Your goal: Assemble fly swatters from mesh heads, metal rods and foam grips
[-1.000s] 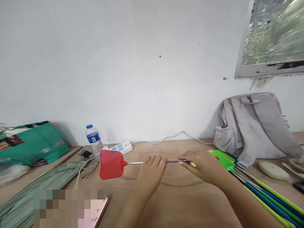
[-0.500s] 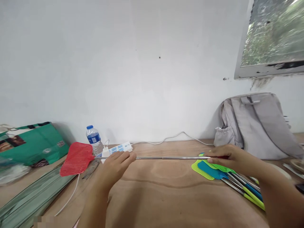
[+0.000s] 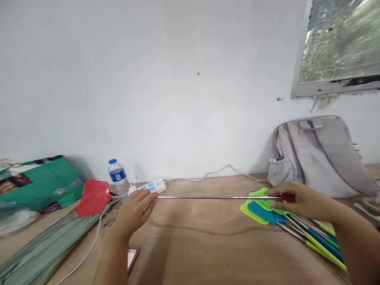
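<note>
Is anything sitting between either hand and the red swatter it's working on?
Nothing visible does. The left hand already grips the metal rod of the red fly swatter near its head, and the right hand holds the red handle end.

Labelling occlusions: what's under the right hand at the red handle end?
Under the right hand lie green and blue swatter heads on the table, metal shafts running out toward the right. The heads' far edges are covered by the hand.

Bare table (image 3: 213, 241) lies open between the hands; bottle (image 3: 118, 176), power strip (image 3: 152, 185) and backpack (image 3: 320, 156) line the wall.
</note>
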`<state>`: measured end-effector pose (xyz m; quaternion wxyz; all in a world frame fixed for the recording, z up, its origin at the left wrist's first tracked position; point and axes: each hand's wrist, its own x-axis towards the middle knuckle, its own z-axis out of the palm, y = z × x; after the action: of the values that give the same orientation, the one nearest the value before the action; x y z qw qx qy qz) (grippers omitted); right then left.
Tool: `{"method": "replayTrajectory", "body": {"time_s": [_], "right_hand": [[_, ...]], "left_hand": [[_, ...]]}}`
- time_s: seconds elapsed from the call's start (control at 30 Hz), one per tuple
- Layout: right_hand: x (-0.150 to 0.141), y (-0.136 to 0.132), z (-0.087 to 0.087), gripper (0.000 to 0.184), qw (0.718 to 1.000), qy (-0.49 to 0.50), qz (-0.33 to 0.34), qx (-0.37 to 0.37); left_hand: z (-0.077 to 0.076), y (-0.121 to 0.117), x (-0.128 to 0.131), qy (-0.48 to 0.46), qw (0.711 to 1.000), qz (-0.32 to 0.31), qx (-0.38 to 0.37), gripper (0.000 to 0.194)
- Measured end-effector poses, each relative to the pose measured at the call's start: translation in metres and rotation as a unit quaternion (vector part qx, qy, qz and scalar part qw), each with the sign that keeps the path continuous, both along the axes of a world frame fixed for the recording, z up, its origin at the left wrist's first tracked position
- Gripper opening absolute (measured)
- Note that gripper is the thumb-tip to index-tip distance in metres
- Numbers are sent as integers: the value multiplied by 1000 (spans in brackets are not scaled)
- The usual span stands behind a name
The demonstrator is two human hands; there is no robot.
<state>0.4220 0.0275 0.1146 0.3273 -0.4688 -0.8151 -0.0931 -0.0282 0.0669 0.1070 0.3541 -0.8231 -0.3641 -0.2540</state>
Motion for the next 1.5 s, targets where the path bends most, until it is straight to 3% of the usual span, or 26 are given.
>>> {"method": "replayTrajectory", "body": {"time_s": [0.1, 0.17, 0.23, 0.47, 0.77, 1.03, 1.3, 1.5], "right_hand": [[-15, 6, -5, 22, 986, -116, -88, -81], [-22, 12, -10, 27, 976, -136, -167, -29], [-27, 17, -15, 27, 969, -144, -200, 24], [-9, 27, -25, 19, 944, -123, -193, 237], [28, 18, -21, 18, 912, -186, -195, 309], [38, 24, -31, 20, 913, -206, -175, 306], [38, 36, -46, 21, 936, -177, -173, 249], [10, 45, -51, 23, 959, -113, -218, 140]], "left_hand": [[-4, 1, 20, -23, 998, 17, -51, 18], [-5, 1, 30, -30, 997, 39, -66, 23], [-3, 1, 32, -24, 997, 47, -57, 28], [8, -2, -3, -2, 999, 50, 15, 35], [9, -4, -10, -3, 999, 40, 16, 33], [8, -3, -10, 9, 999, 31, 27, 35], [5, 0, -14, 11, 999, 32, 21, 33], [7, 2, -16, -63, 995, 76, 8, 29]]}}
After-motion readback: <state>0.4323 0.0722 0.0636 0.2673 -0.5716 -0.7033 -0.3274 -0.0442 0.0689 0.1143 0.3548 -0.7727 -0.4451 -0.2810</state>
